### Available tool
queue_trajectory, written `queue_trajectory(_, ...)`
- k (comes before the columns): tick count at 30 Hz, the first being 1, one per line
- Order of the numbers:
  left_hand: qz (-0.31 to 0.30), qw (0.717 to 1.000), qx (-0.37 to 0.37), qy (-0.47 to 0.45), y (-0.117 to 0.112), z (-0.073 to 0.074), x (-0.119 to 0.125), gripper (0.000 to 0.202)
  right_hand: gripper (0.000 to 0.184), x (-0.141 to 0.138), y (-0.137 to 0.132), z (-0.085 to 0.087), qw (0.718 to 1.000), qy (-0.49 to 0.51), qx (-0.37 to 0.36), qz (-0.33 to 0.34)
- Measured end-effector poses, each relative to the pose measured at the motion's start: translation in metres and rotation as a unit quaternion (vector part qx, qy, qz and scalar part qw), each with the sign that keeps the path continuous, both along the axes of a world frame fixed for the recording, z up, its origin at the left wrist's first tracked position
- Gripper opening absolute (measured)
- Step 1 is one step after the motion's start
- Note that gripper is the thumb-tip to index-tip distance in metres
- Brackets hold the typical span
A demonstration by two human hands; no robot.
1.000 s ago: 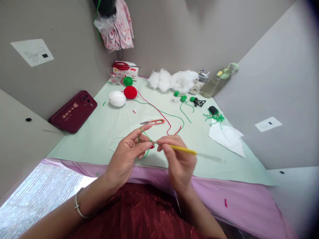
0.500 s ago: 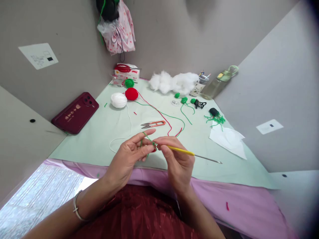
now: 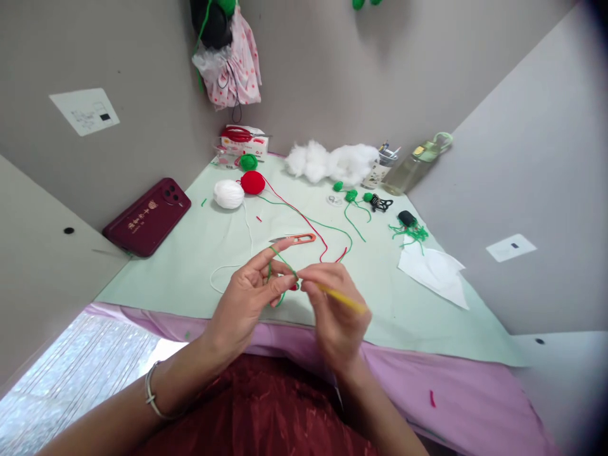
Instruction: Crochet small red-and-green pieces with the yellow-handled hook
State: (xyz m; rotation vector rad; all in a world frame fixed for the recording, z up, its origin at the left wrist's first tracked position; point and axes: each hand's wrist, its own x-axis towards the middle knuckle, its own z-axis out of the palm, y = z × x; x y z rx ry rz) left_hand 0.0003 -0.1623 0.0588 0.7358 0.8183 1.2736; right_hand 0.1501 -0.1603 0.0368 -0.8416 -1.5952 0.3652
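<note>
Between thumb and fingers my left hand (image 3: 249,294) pinches a small red and green crochet piece (image 3: 294,286), mostly hidden by the fingertips. Green yarn (image 3: 284,258) runs from its raised index finger down to the piece. My right hand (image 3: 337,310) grips a crochet hook by its yellow handle (image 3: 342,297); the hook's tip meets the work at the left fingertips, and its far end is blurred. Just beyond the left index finger lie orange-handled thread snips (image 3: 304,239), partly covered by that finger.
White (image 3: 228,194), red (image 3: 253,182) and green (image 3: 248,162) yarn balls sit at back left, near a dark red phone (image 3: 147,217). White stuffing (image 3: 330,162), a pen cup (image 3: 380,170) and a bottle (image 3: 415,168) line the back. Green crocheted bits (image 3: 351,195) and white paper (image 3: 432,272) lie right.
The right hand has turned the hook, so its long metal far end no longer shows clearly. The left index finger now overlaps the snips. The view has shifted slightly.
</note>
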Motion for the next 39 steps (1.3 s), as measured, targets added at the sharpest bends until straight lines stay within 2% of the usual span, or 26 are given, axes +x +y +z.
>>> queue_trajectory(2, -0.014, 1.0, -0.014, -0.016, -0.001, 0.0, 0.002, 0.059, 0.032, -0.002, 0.0, -0.006, 0.992, -0.058, 0.109, -0.039)
queue_trajectory(3, -0.034, 0.998, -0.033, -0.03, -0.001, -0.001, 0.001, 0.059, 0.032, -0.001, 0.001, -0.007, 0.989, -0.063, 0.124, -0.042)
queue_trajectory(6, -0.073, 0.992, -0.081, -0.056, 0.004, -0.003, -0.006, 0.05, 0.025, 0.008, 0.004, 0.001, 0.997, 0.074, -0.01, -0.023)
queue_trajectory(8, -0.058, 0.994, -0.08, -0.052, 0.007, -0.004, -0.012, 0.046, 0.021, 0.015, 0.005, 0.011, 0.982, 0.182, -0.059, 0.009)
queue_trajectory(10, -0.039, 0.996, -0.071, -0.039, 0.009, -0.003, -0.014, 0.048, 0.018, 0.018, 0.006, 0.019, 0.974, 0.21, -0.082, 0.033)
queue_trajectory(12, -0.026, 0.998, -0.06, -0.024, 0.008, -0.001, -0.014, 0.048, 0.016, 0.018, 0.005, 0.022, 0.976, 0.193, -0.089, 0.04)
queue_trajectory(17, 0.018, 0.999, -0.017, 0.022, 0.004, 0.002, -0.008, 0.027, 0.017, 0.013, -0.003, 0.018, 0.986, 0.145, -0.074, 0.029)
queue_trajectory(22, 0.033, 0.998, -0.005, 0.054, 0.003, 0.002, -0.008, 0.023, 0.018, 0.014, -0.005, 0.018, 0.989, 0.128, -0.067, 0.019)
queue_trajectory(26, 0.019, 0.998, 0.004, 0.056, 0.003, 0.001, -0.007, 0.021, 0.019, 0.015, -0.005, 0.021, 0.992, 0.116, -0.049, 0.027)
queue_trajectory(31, 0.009, 0.998, 0.014, 0.056, 0.002, 0.001, -0.006, 0.02, 0.018, 0.015, -0.006, 0.019, 0.99, 0.085, -0.09, 0.063)
queue_trajectory(39, -0.039, 0.998, 0.031, 0.038, 0.0, -0.004, -0.002, 0.024, 0.017, 0.006, 0.002, 0.001, 0.968, 0.168, -0.137, 0.122)
